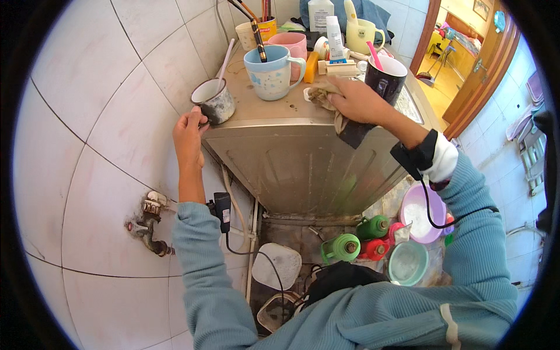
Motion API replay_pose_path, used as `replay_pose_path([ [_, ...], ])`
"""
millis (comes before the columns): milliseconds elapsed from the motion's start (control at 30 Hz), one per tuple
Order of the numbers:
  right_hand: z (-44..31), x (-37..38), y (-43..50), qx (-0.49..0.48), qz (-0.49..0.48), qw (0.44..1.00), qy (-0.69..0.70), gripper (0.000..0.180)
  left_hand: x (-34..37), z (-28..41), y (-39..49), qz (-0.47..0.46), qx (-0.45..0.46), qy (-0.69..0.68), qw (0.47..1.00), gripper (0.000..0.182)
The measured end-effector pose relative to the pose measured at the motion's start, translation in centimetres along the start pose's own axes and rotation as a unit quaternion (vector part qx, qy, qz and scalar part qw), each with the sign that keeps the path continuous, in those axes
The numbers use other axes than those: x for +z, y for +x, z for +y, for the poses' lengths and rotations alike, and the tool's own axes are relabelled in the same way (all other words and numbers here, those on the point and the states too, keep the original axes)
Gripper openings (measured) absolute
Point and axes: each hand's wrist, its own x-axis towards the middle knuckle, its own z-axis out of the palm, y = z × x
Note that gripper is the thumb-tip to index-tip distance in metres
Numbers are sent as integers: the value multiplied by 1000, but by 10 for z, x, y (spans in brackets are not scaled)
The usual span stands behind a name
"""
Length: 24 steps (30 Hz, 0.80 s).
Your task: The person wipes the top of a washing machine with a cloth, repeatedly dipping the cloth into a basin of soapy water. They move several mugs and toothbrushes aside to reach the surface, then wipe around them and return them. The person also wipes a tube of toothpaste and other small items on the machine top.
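Note:
My left hand (189, 131) grips the lower side of a worn enamel mug (214, 105) at the left front corner of a metal-sided cabinet or appliance (262, 114). A pale stick-like handle leans in that mug. In my right hand (361, 99) is a crumpled, dirty cloth (326, 98), pressed on the top near the front edge, with a dark part hanging over the edge. Between the hands stands a light blue mug (267, 78) holding a black-and-gold pen-like item. A black mug (385, 81) with a pink handle in it is just behind my right wrist.
Behind are a pink mug (291, 43), a yellow mug (361, 37), a white tube (334, 39) and a white bottle (320, 15). A wall tap (148, 227) juts out at left. Below are several thermos flasks (345, 247), a purple basin (422, 214) and a green basin (408, 262).

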Motion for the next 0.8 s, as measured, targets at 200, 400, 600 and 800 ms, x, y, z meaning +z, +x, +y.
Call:
replay_pose_path([
  [200, -10, -10, 24, 4, -75, 968, 240, 65, 5, 0, 4, 8, 11, 59, 998, 26],
  [400, -20, -9, 28, -16, -28, 987, 160, 63, 42, 21, -33, 30, 305, 241, 921, 22],
  [600, -1, -13, -13, -111, 69, 979, 159, 34, 122, 18, -43, -184, 273, 210, 921, 27],
  [800, 16, -26, -59, -107, 112, 986, 69, 33, 171, -6, -37, -135, 202, 179, 953, 36],
])
